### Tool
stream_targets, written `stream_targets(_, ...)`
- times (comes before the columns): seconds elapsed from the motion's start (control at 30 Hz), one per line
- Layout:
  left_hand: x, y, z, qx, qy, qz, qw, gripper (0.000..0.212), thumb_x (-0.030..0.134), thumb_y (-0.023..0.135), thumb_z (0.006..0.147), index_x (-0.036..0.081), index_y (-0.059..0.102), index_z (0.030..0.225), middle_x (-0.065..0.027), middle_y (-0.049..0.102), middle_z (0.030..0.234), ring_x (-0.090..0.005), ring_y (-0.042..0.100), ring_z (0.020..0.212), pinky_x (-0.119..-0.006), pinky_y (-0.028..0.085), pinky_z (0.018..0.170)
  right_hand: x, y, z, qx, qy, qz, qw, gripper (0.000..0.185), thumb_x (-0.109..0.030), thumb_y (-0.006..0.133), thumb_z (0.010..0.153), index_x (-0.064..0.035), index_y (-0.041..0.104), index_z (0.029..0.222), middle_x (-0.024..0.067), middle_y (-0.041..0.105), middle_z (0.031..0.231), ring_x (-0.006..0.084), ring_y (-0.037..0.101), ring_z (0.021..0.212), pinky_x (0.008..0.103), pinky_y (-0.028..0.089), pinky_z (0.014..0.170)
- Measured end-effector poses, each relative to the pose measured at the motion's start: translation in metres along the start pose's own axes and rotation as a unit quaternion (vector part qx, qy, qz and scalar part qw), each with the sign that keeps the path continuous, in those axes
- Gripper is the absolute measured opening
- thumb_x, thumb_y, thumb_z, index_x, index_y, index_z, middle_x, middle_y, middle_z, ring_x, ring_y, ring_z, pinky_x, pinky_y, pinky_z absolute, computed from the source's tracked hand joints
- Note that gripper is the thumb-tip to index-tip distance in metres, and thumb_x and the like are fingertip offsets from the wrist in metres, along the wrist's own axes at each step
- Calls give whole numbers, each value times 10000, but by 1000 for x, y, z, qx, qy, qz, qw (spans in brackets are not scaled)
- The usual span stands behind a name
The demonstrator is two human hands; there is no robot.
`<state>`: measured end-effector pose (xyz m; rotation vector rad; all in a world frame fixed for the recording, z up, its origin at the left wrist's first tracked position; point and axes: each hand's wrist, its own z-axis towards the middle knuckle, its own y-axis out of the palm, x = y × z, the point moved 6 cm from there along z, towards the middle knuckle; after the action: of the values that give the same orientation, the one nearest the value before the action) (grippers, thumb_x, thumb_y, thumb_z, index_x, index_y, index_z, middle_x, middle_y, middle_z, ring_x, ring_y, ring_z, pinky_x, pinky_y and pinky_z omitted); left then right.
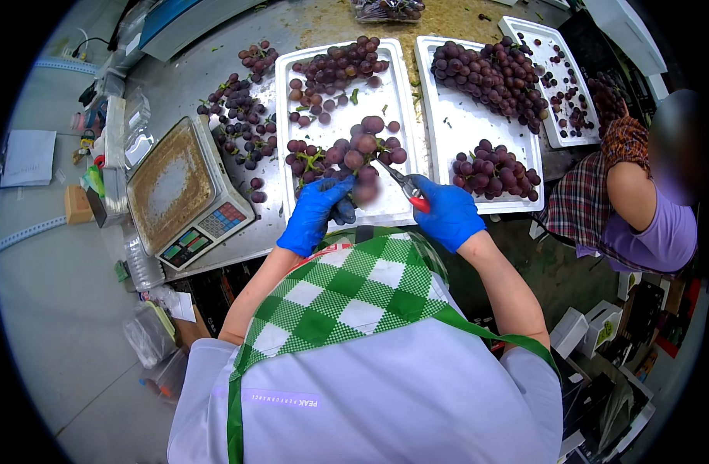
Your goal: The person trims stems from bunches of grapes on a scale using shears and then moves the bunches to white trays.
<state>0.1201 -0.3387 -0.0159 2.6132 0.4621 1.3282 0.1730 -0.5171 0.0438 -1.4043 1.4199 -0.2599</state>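
Observation:
My left hand [318,212], in a blue glove, holds a bunch of dark red grapes [361,149] over the near half of a white foam tray [410,104]. In my gloved right hand [449,210] is a pair of fruit snips [409,187] with a red handle. Their narrow tips touch or nearly touch the right side of the bunch. Loose grapes and cut green stems lie in the same tray, and a larger cluster [345,62] rests along its far end. One grape low on the held bunch looks blurred.
Left of the tray are small dark bunches [244,104] and a digital scale [174,185]. A second foam tray [453,124] holds a large bunch [488,75] and a smaller one [496,171]. Farther right, a person [627,185] handles grapes beside another tray [554,142] of loose ones.

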Motion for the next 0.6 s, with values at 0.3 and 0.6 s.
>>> stream_targets(0.3, 2, 5, 0, -4, -26, 17, 999, 282, 232, 521, 773, 14, 524, 951, -9, 492, 539, -68, 456, 426, -186, 330, 378, 1, 2, -5, 37, 8, -36, 999, 399, -175, 510, 664, -106, 446, 1052, 147, 555, 745, 306, 546, 672, 388, 434, 594)
stream_targets(0.6, -8, -5, 10, 3, -21, 12, 1000, 249, 281, 528, 762, 39, 540, 818, -20, 494, 532, -93, 468, 426, -189, 325, 378, 23, -20, -6, 128, 71, -15, 989, 417, -174, 514, 673, -85, 439, 1074, 141, 549, 705, 304, 540, 664, 368, 427, 587)
